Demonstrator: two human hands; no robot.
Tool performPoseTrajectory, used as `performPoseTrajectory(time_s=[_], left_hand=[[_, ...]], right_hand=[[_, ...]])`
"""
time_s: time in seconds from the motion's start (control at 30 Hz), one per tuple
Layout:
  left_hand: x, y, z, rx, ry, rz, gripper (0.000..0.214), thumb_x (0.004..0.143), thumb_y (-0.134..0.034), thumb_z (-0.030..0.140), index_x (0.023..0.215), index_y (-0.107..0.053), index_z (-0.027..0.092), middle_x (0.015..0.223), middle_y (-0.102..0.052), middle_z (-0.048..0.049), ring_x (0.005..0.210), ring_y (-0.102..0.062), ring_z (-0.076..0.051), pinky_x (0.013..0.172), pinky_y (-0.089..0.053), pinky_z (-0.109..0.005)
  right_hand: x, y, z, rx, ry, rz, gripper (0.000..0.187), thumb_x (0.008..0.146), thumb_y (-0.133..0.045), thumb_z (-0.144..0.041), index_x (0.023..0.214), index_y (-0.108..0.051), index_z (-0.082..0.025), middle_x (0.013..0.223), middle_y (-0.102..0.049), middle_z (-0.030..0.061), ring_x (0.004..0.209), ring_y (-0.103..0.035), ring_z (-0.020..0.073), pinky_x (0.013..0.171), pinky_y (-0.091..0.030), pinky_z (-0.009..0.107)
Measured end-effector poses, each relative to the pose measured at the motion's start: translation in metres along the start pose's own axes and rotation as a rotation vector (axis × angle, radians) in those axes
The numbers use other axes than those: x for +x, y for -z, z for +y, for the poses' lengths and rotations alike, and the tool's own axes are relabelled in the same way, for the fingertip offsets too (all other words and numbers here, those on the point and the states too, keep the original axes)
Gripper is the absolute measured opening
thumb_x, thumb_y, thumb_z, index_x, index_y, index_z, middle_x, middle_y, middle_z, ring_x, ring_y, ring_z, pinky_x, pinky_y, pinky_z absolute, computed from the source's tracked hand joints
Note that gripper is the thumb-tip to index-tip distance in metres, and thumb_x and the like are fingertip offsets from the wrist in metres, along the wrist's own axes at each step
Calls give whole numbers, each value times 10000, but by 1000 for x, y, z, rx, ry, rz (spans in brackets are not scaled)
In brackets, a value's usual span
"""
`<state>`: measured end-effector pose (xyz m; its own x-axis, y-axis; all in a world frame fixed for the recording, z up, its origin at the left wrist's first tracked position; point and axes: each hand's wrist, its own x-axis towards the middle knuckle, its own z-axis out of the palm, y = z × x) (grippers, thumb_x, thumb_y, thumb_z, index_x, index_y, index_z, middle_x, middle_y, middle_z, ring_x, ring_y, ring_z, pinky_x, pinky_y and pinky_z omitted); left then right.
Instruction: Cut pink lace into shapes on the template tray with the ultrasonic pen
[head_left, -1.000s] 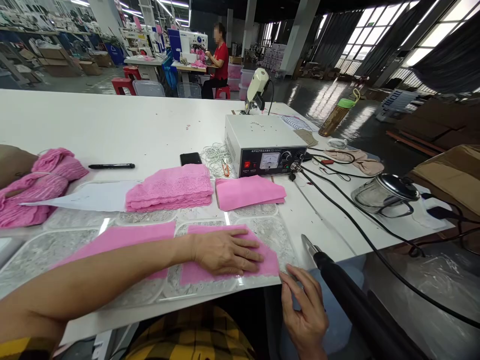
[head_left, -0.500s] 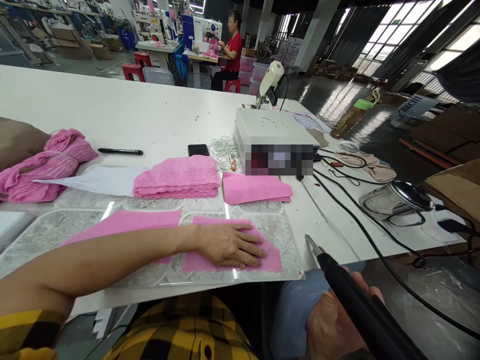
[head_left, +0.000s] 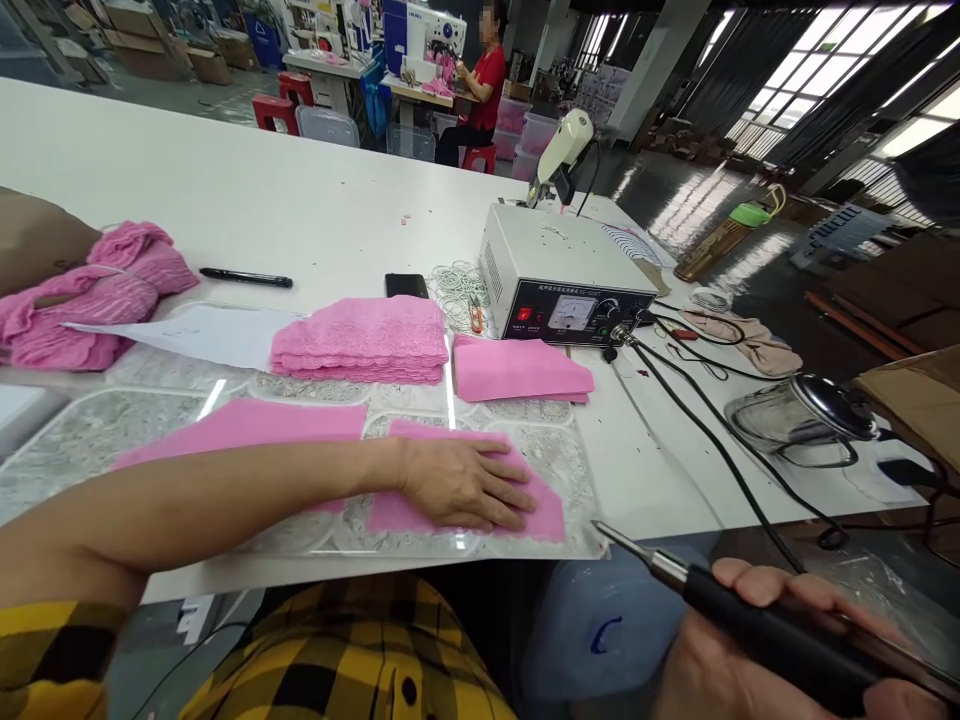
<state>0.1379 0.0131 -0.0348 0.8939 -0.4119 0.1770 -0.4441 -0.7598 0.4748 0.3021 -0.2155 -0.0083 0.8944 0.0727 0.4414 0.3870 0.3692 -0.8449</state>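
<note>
My left hand (head_left: 461, 482) lies flat on a pink fabric piece (head_left: 544, 515), fingers slightly spread, covering its middle. The piece rests on a clear, patterned mat (head_left: 581, 465) at the table's front edge. My forearm crosses a second, larger pink fabric piece (head_left: 292, 425) to the left. In my right hand (head_left: 720, 640) is a black-handled tool (head_left: 757, 610) with a narrow metal tip, its fingers wrapped round the handle. That tip points left, near the mat's front right corner and apart from the fabric. Part of my right hand is cut off by the frame's bottom edge.
Behind the mat are a pink lace stack (head_left: 360, 340), folded pink fabric (head_left: 521, 370) and a control box (head_left: 566, 270) with cables. A glass jug (head_left: 795, 420) stands right. A black pen (head_left: 246, 278) and phone (head_left: 406, 286) lie behind. A person in red (head_left: 486, 85) sits at a sewing machine.
My right hand has turned the tool flatter, and its tip has moved left and nearer, to the mat's corner. My left hand stays on the fabric. The view has shifted slightly.
</note>
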Motion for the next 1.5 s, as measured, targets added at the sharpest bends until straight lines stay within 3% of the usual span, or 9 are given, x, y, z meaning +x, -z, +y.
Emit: performPoseTrajectory(time_s=[0.1,0.27,0.47,0.73,0.93,1.13,1.3,1.5], left_hand=[[0,0,0,8,-13,3,338,971,-438,310,1243,-639,305,1406,-546,-16,1390,-400,-214,1221,-98,-408],[1,1,1,26,5,-39,341,968,-437,316,1245,-635,310,1427,-522,-7,1401,-382,-220,1222,-83,-411],[0,-2,-1,8,-28,29,329,954,-458,310,1220,-650,307,1399,-552,-18,1383,-412,-228,1220,-105,-415],[0,-3,-1,-22,-23,57,316,946,-484,308,1213,-653,321,1377,-573,-17,1371,-430,-225,1219,-122,-418],[0,-2,-1,-59,-12,67,308,941,-493,311,1200,-658,339,1373,-576,-3,1372,-430,-221,1219,-133,-420],[0,-3,-2,-61,-9,62,313,944,-486,318,1207,-652,344,1377,-572,-3,1374,-426,-221,1219,-128,-425],[0,-2,-1,14,-20,-12,349,959,-446,312,1253,-632,293,1422,-526,-22,1395,-392,-247,1222,-84,-437],[1,1,0,-2,19,-47,341,953,-452,319,1242,-633,330,1437,-509,8,1405,-377,-228,1225,-83,-424]], right_hand=[[-9,-8,-11,54,-68,-42,180,722,-398,-343,735,-543,-238,687,-337,-5,510,-350,144,485,-266,325],[-13,-14,-6,31,-82,-104,169,704,-393,-341,705,-527,-238,637,-334,-8,480,-380,153,445,-288,326],[-12,-15,-8,-25,-58,-138,172,785,-386,-311,733,-541,-257,647,-326,3,482,-380,168,424,-302,352],[-12,-16,-7,17,-67,-149,180,747,-409,-319,744,-580,-261,650,-321,-4,494,-382,171,432,-305,347],[-12,-14,-3,32,-110,-82,160,656,-433,-341,702,-534,-227,635,-364,-10,479,-387,146,430,-320,323],[-11,-11,-4,-25,-56,-168,119,719,-395,-297,706,-491,-229,630,-394,-10,471,-420,148,426,-369,329],[-9,-13,-7,-30,-31,-202,139,755,-368,-299,733,-484,-226,642,-364,-15,472,-420,144,427,-367,311],[-6,-13,-10,-3,-44,-93,167,693,-400,-318,718,-543,-236,632,-375,-1,471,-384,160,421,-306,323]])
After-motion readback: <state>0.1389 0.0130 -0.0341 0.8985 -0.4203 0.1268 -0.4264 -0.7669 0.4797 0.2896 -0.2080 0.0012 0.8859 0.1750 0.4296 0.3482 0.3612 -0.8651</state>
